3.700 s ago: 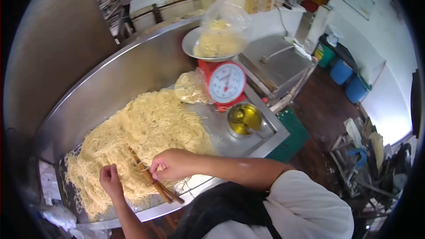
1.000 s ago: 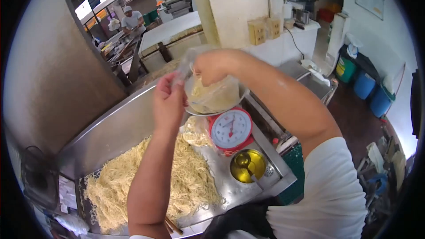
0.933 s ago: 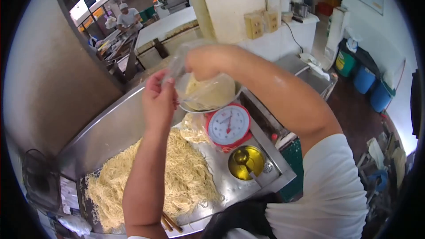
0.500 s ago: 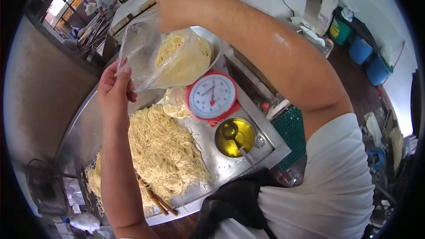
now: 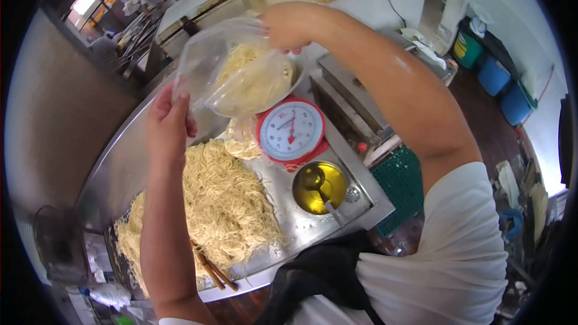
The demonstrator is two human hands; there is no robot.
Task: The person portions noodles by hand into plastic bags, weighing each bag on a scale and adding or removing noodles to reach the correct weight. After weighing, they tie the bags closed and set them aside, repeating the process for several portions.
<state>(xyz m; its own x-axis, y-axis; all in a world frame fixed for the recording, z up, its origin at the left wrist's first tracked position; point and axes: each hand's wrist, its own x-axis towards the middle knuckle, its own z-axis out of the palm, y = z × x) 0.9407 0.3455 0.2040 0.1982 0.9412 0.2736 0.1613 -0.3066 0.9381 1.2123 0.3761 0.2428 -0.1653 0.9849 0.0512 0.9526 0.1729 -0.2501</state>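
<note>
Steel surface (image 5: 301,227) ended in a raised wall at the far left and a front edge just beside the person's black cloth apron (image 5: 319,274); bare metal separated the pale-yellow noodle heap (image 5: 226,204) from the round metal bowl (image 5: 345,188) of yellow oil. The clear plastic bag (image 5: 247,93) of noodles sat at the red dial scale's pan (image 5: 300,75), between both hands. The left hand (image 5: 170,119) had its grip pinched on the bag's left edge; the right hand (image 5: 292,27) curled at its upper right, its hold unclear.

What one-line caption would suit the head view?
Both hands at the mouth of a clear bag of noodles, red scale and noodle heap below.
</note>
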